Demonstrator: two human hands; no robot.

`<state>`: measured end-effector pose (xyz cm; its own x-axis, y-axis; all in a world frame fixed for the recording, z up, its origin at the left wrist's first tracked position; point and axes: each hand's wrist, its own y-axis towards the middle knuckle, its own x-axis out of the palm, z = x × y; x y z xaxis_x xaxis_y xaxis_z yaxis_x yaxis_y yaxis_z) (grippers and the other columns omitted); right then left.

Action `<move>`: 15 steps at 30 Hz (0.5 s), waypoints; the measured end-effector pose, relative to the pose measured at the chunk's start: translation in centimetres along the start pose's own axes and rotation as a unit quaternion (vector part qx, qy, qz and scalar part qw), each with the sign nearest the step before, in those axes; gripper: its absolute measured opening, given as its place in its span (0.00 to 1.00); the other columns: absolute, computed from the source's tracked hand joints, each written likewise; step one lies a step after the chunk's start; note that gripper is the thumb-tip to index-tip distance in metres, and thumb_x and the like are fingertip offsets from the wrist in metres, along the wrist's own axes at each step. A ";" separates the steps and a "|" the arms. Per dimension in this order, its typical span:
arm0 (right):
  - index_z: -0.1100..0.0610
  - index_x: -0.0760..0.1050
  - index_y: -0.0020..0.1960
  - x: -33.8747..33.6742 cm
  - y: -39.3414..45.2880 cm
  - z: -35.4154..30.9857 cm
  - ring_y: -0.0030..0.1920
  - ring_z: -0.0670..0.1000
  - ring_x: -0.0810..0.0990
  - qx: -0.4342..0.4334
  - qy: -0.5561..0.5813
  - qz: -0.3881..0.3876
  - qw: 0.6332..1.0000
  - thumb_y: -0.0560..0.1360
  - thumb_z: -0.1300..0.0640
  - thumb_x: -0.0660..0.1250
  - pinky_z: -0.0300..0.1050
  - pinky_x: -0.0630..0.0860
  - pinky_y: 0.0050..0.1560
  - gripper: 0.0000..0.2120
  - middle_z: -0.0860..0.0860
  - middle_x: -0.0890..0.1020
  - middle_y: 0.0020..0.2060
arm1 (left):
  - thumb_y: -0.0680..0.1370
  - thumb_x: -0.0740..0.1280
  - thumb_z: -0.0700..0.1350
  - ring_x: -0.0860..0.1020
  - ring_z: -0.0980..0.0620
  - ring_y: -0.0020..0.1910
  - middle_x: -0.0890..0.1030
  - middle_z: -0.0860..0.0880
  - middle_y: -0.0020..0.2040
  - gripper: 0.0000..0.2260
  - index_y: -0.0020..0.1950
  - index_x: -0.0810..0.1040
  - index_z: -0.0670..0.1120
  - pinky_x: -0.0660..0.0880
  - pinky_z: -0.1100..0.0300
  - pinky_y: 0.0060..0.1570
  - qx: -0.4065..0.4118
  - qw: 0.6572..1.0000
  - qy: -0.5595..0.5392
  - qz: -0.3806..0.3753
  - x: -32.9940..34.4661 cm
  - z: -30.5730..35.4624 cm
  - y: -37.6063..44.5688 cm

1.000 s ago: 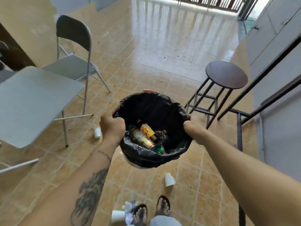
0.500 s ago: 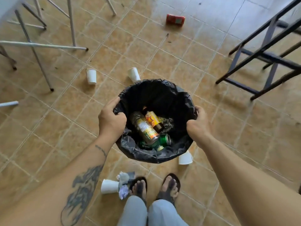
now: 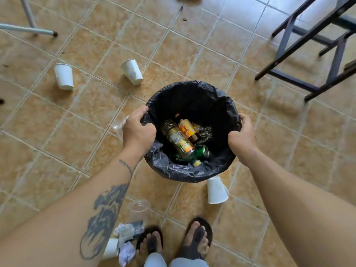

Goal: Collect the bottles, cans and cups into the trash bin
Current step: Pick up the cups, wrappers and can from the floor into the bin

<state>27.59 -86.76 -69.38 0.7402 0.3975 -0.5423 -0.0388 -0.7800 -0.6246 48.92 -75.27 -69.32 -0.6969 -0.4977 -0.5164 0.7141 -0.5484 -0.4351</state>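
Observation:
I hold a round trash bin lined with a black bag over the tiled floor. My left hand grips its left rim and my right hand grips its right rim. Inside lie a yellow-labelled bottle, an orange-labelled bottle and a green can. White paper cups lie on the floor: two at upper left, one just below the bin, one by my left forearm. Clear plastic cups lie behind my left hand and near my feet.
My sandalled feet stand at the bottom centre, with crumpled paper beside them. A dark metal frame stands at upper right. Grey chair legs reach into the upper left corner.
The view has tipped from the room down to the floor. The bin sits lower and nearer the floor, still held in both hands, and more cups have come into sight.

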 end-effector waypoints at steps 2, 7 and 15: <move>0.41 0.66 0.65 -0.1 0.4 0.2 0.50 0.54 0.79 -0.001 0.010 -0.022 1.000 0.66 0.67 0.54 0.60 0.80 0.55 0.32 0.46 0.79 0.48 | 0.74 0.60 0.34 0.70 0.56 0.70 0.74 0.51 0.72 0.26 0.73 0.73 0.45 0.63 0.71 0.63 0.006 1.000 0.009 0.002 0.2 0.3 0.4; 0.42 0.60 0.72 -1.2 -0.6 0.9 0.48 0.51 0.78 0.023 0.008 -0.083 0.996 0.72 0.69 0.56 0.58 0.80 0.54 0.35 0.47 0.77 0.50 | 0.75 0.60 0.33 0.67 0.55 0.73 0.71 0.51 0.74 0.26 0.73 0.73 0.44 0.60 0.71 0.63 0.003 0.999 0.042 -0.022 -0.1 0.5 -1.5; 0.44 0.59 0.77 -3.9 -6.3 0.4 0.47 0.47 0.79 0.018 -0.004 -0.115 0.993 0.72 0.65 0.61 0.55 0.82 0.51 0.37 0.52 0.75 0.67 | 0.77 0.60 0.35 0.74 0.59 0.35 0.80 0.51 0.59 0.24 0.73 0.73 0.47 0.70 0.67 0.30 -0.062 0.987 0.125 -0.085 -3.5 2.5 -6.8</move>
<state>24.68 -83.22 -63.50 0.7264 0.5677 -0.3875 0.1068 -0.6501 -0.7523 46.37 -71.48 -62.74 -0.7802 -0.2156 -0.5871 0.6017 -0.5153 -0.6103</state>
